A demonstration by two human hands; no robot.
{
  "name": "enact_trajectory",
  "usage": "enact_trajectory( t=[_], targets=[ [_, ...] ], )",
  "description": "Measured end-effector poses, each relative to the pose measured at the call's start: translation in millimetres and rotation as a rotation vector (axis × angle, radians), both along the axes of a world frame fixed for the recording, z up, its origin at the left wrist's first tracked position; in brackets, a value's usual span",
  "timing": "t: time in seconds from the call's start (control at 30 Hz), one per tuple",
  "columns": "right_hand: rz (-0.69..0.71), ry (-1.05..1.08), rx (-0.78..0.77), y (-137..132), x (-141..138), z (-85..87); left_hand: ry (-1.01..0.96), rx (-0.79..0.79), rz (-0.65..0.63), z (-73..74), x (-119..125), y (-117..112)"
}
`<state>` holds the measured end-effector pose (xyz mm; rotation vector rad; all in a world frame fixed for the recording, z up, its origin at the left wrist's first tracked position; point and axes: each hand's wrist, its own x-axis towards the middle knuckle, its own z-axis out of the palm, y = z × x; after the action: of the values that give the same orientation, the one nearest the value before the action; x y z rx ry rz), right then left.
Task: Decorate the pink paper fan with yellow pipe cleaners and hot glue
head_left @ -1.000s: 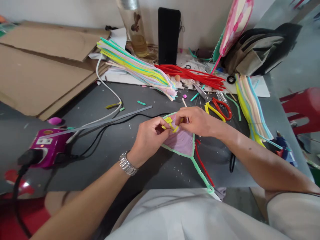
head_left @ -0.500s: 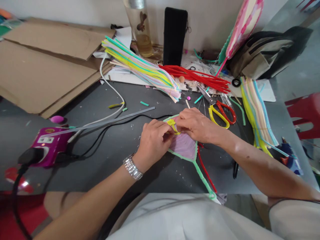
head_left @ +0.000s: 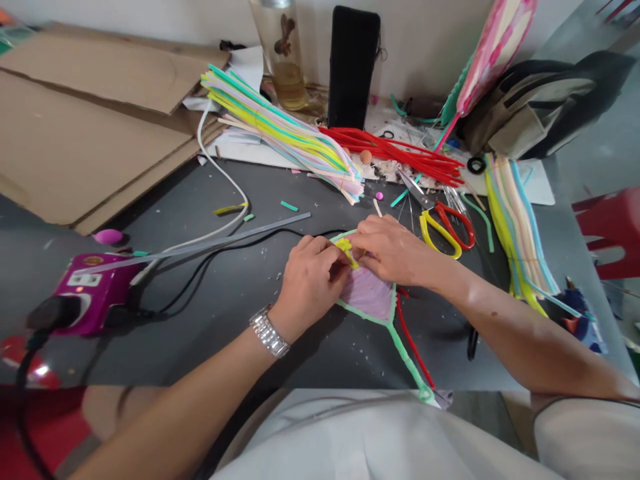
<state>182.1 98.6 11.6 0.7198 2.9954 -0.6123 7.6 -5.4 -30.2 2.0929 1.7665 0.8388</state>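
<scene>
On the dark table [head_left: 165,353] lies a purple leaf shape [head_left: 367,293] with a green fuzzy edge. The left hand [head_left: 310,287], wearing a silver watch [head_left: 269,332], and the right hand [head_left: 390,250] bend close together. Their fingers pinch a small yellow fuzzy wire [head_left: 345,252] tight against the leaf's top edge. Nearby are scissors [head_left: 443,230] with yellow and red handles, a bunch of red wires [head_left: 390,157], and a pink machine [head_left: 93,293].

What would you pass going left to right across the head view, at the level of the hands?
Magenta box → left hand → right hand → scissors with yellow and red handles → bundle of pastel pipe cleaners → red plastic stool
</scene>
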Motion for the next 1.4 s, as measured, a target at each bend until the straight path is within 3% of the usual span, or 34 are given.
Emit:
enact_trajectory(
  t=[0.63,0.83,1.4],
  targets=[
    [0.030,0.117,0.061,5,4,-17.2,-0.005,0.023,0.064,-5.2,3,1],
    [0.055,0.082,0.156,6,4,-14.9,-0.021,0.017,0.060,-5.2,3,2],
    [0.088,0.075,0.092,9,12,-12.7,0.003,0.020,-0.009,-0.9,-2,-2]
  ],
)
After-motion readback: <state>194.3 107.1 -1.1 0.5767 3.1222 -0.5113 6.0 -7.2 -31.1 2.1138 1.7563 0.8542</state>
